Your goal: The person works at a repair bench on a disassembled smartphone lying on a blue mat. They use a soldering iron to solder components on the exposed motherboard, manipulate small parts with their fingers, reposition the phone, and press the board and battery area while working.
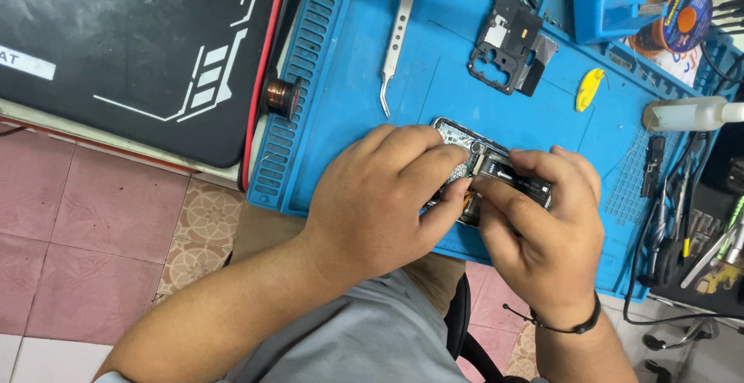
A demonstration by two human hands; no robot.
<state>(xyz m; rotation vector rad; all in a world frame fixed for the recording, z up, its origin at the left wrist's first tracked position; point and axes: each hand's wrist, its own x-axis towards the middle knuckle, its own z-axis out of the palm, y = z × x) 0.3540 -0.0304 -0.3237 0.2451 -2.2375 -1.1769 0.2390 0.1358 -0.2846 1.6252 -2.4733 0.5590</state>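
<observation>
Head-camera view looks straight down on a blue work mat [341, 120], where an opened phone [496, 168] lies near the mat's front edge, its circuit board and dark inner parts showing. Both hands are on it. The left hand [380, 197] curls over the phone's left end, thumb and fingers pinched against its edge. The right hand [542, 228] grips the other end, fingertips pressed down on the dark inner part (a black cord sits round that wrist). Beyond the phone, well apart from it, lie curved metal tweezers [397, 38], a black phone frame piece [504, 42] and a small yellow pry tool [589, 89]. A copper wire spool [283, 96] stands on the mat's ridged left border, beside a black desk pad [132, 50].
</observation>
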